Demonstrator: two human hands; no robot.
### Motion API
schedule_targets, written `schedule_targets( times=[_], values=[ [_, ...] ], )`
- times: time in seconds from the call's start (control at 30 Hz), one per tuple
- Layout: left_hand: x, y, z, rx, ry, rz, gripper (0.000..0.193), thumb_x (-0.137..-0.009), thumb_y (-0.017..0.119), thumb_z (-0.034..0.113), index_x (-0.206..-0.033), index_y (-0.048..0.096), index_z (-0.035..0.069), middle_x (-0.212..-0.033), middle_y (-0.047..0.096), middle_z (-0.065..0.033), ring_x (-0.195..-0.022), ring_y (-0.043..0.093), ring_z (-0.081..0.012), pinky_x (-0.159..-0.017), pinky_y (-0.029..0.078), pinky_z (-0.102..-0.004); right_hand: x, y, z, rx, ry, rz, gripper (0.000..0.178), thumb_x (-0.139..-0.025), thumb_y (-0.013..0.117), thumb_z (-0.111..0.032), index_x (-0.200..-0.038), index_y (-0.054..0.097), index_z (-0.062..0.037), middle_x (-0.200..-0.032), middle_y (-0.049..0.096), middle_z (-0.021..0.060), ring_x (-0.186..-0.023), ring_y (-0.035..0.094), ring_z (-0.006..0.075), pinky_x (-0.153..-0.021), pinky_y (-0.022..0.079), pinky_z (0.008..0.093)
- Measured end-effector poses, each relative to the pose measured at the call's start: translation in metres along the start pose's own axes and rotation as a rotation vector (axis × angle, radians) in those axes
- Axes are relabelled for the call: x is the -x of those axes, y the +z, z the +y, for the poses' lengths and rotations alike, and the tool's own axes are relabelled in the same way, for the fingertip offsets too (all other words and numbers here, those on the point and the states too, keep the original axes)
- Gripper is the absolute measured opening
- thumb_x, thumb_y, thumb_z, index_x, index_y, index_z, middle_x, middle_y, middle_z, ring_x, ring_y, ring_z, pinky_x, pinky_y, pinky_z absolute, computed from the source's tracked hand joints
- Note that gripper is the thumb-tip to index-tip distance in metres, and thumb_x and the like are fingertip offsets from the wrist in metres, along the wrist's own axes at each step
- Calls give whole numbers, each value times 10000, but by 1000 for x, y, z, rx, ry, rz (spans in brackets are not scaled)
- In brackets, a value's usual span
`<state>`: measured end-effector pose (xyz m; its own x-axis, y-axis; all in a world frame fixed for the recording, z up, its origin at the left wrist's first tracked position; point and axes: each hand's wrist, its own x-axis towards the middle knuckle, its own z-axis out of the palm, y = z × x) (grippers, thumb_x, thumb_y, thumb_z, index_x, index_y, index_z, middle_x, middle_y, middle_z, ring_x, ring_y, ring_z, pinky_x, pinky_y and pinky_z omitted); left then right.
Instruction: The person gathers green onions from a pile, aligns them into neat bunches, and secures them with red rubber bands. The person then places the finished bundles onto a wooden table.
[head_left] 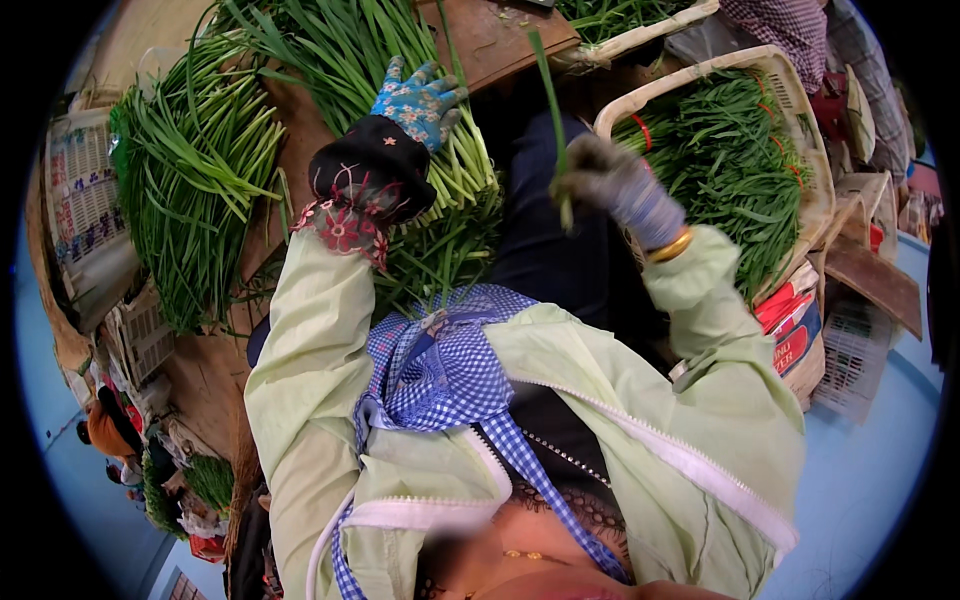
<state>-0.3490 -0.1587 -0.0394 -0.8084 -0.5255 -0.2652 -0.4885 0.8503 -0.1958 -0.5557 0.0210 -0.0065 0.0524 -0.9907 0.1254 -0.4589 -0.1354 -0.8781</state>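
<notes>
My left hand (418, 102), in a blue flowered glove, lies with its fingers spread on a big pile of garlic chives (345, 50), near their pale stems. In my right hand (622, 192), which wears a grey glove and is smeared by motion, is a thin green chive stalk (550, 95) held upright, apart from the pile. The right fingers are closed around its lower part. Another heap of chives (190, 200) lies to the left, and cut greens rest against my blue checked apron (440, 375).
On the right, a cream plastic crate (815, 150) holds chive bundles tied with red bands. A brown board (500, 45) is at the far middle. White baskets (95, 210) stand at the left edge. Low on the right is a printed sack (800, 345).
</notes>
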Motion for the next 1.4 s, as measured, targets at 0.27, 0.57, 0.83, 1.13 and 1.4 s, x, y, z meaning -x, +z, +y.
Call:
schedule_targets(
  times=[0.27,0.57,0.83,1.13,1.4],
  values=[
    [-5,4,-2,14,5,33,413,-884,379,286,-1292,426,241,-1354,393,19,-1297,274,-215,-1066,95,-528,-89,-44,62,1109,-372,188,275,-755,574,-173,-1016,558,-87,-875,575,79,-831,585,215,-731,488,333],
    [1,8,-4,35,-3,43,377,-907,380,311,-1275,443,262,-1340,406,31,-1294,279,-215,-1062,123,-527,-77,98,34,341,555,-54,351,-721,625,-358,-963,614,-104,-901,632,133,-860,600,292,-750,467,367],
    [-3,8,-2,33,-19,31,384,-899,372,316,-1273,445,270,-1344,399,49,-1295,276,-210,-1061,111,-541,-75,105,41,409,412,16,219,-762,577,-284,-879,597,-100,-832,618,134,-804,591,315,-702,462,390],
    [-1,8,-2,27,-28,17,388,-892,376,307,-1273,444,270,-1347,396,47,-1295,277,-211,-1061,113,-542,-83,104,39,274,684,-71,279,-734,615,-297,-930,613,-98,-828,637,115,-780,614,265,-712,473,346],
    [-5,9,0,26,-21,25,398,-888,383,316,-1279,437,263,-1350,393,39,-1292,283,-218,-1059,114,-544,-83,99,50,25,717,-109,292,-686,633,-270,-889,645,-61,-800,651,112,-768,629,218,-728,478,298]
  ],
)
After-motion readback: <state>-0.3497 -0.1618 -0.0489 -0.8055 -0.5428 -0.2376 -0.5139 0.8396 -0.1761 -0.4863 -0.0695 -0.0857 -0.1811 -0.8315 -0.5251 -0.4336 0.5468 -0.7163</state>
